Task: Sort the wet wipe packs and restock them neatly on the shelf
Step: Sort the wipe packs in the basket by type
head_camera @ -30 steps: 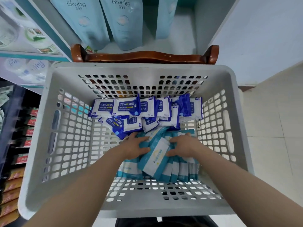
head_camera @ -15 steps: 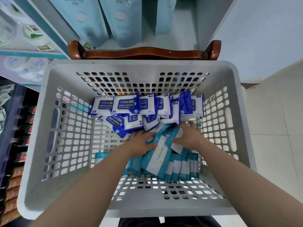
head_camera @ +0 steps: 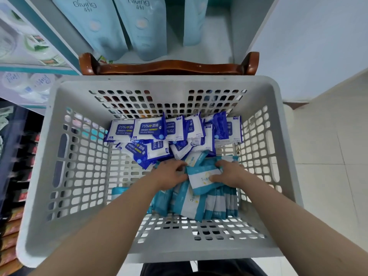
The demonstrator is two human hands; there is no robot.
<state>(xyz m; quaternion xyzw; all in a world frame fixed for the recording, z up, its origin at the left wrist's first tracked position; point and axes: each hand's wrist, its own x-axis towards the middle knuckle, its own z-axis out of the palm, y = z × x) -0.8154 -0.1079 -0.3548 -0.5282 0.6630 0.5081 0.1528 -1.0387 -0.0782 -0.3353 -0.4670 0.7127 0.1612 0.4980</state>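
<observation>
A grey perforated basket holds two kinds of wet wipe packs. Dark blue alcohol wipe packs lie in a loose row along its far side. Light blue and white packs stand bunched at the near right. Both my hands are down in the basket on the light blue bunch. My left hand has its fingers curled into the packs on the bunch's left. My right hand grips a tilted light blue pack, thumb on its face and fingers over its far edge.
The basket sits on a brown wooden chair in front of a white shelf with tall pale blue Giving bags. Shelves with goods run down the left. One light blue pack lies alone on the basket floor. Tiled floor at the right.
My right hand has drawn back from the far packs and closed on one tilted light blue pack. My left hand stays on the bunch's left side.
</observation>
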